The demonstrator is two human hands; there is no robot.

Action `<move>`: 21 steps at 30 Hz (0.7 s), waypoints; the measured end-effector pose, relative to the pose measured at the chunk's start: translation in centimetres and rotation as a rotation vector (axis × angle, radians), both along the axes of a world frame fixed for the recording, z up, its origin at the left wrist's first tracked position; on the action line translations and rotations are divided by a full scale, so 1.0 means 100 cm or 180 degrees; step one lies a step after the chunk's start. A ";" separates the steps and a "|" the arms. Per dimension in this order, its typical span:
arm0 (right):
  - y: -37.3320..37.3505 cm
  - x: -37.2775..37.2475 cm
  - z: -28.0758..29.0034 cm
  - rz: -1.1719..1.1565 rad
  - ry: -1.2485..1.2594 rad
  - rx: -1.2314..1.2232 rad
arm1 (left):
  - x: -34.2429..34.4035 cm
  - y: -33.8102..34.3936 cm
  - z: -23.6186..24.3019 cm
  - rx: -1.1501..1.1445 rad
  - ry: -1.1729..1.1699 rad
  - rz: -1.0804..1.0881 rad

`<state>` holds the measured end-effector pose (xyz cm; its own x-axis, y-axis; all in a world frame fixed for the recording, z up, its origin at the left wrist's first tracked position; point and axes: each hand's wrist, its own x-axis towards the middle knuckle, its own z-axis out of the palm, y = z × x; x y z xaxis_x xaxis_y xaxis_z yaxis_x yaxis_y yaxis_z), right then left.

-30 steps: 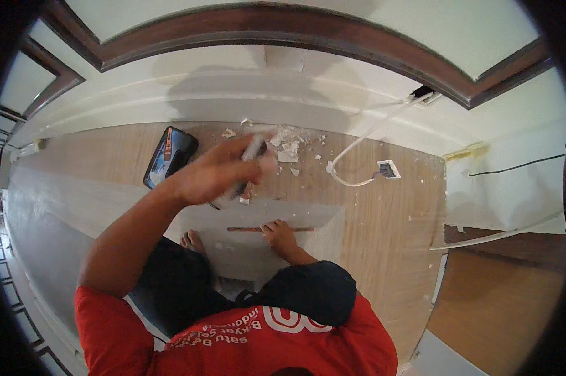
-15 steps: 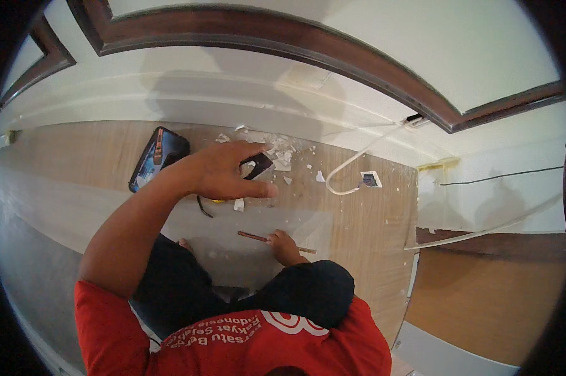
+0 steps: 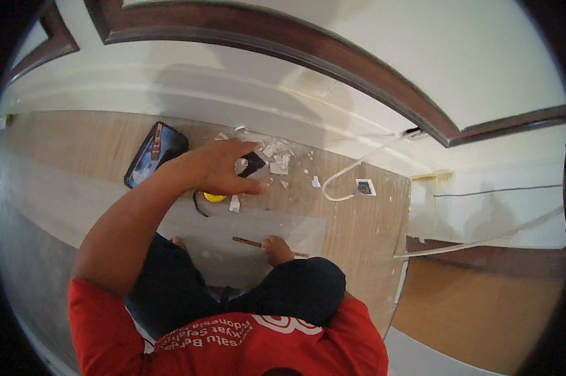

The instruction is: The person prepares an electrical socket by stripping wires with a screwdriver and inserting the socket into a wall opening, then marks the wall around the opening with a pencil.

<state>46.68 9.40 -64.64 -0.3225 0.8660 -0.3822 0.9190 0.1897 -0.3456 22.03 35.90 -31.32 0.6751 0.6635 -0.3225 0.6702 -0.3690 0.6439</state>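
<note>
My left hand [image 3: 223, 168] reaches over the debris on the floor, its thumb and index finger spread wide in a C shape. A black curved object [image 3: 253, 164] shows between them; whether the hidden fingers touch it is unclear. Under the wrist a round yellow object [image 3: 214, 197] is partly covered, with a dark strap [image 3: 199, 205] beside it. In front of my right knee, my right hand [image 3: 276, 250] appears closed on a thin brown pencil-like stick [image 3: 246, 241]. The knee hides the forearm.
Several white chips [image 3: 279, 166] lie along the wall. A black-edged case [image 3: 146, 168] with an orange-handled tool [image 3: 157, 141] on it stands left. At right, a white cable [image 3: 328, 182] loops to a square socket opening [image 3: 364, 187]. A brown panel [image 3: 483, 301] lies beyond the floor edge.
My left hand has drawn slightly leftward, and more of the yellow object shows. The whole view has shifted a little. The right hand and the stick keep nearly the same place.
</note>
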 end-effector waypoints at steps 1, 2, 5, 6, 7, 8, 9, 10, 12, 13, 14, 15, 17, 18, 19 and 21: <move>0.001 0.001 0.002 0.0132 -0.0123 0.0027 | 0.002 0.004 -0.010 0.0042 0.0158 -0.0009; 0.002 0.003 0.005 0.0091 0.0048 0.0063 | 0.005 0.009 -0.023 -0.0020 0.0261 0.0006; 0.000 0.004 0.005 -0.0064 0.0388 0.0171 | 0.014 0.026 -0.055 -0.0240 0.0617 -0.0074; -0.003 0.004 -0.004 -0.0156 0.0344 0.0192 | 0.022 0.034 -0.061 -0.0346 0.0726 -0.0202; -0.008 0.003 -0.013 -0.0246 0.0298 0.0211 | 0.030 0.039 -0.068 -0.0451 0.0837 -0.0327; -0.009 -0.003 -0.014 -0.0417 0.0473 0.0149 | 0.036 0.043 -0.082 -0.0213 0.1071 -0.0436; -0.007 -0.003 -0.009 -0.0544 0.0621 0.0093 | 0.042 0.046 -0.094 0.0031 0.1271 -0.0507; -0.003 -0.004 -0.004 -0.0665 0.0769 0.0037 | 0.046 0.048 -0.106 0.0277 0.1467 -0.0575; -0.001 0.001 -0.008 -0.0568 0.0695 -0.0150 | 0.075 0.047 -0.118 0.0466 0.1475 -0.0455; 0.001 0.003 -0.010 -0.0514 0.0657 -0.0238 | 0.091 0.046 -0.123 0.0566 0.1474 -0.0389; -0.002 0.002 -0.010 -0.0532 0.0629 -0.0193 | 0.101 0.042 -0.134 0.0507 0.1364 -0.0224; -0.001 -0.001 -0.005 -0.0498 0.0600 -0.0127 | 0.103 0.036 -0.148 0.0464 0.1255 -0.0006; -0.001 0.004 0.009 -0.0524 0.0690 -0.0109 | 0.111 0.016 -0.179 0.0479 0.1246 0.0186; 0.002 0.014 0.017 -0.0566 0.0819 -0.0125 | 0.115 0.007 -0.194 0.0565 0.1356 0.0180; 0.004 0.024 0.025 -0.0611 0.0951 -0.0158 | 0.117 -0.002 -0.209 0.0635 0.1471 0.0169; 0.001 0.046 0.042 -0.1405 0.1379 -0.0146 | 0.119 -0.016 -0.234 0.0510 0.1384 0.0276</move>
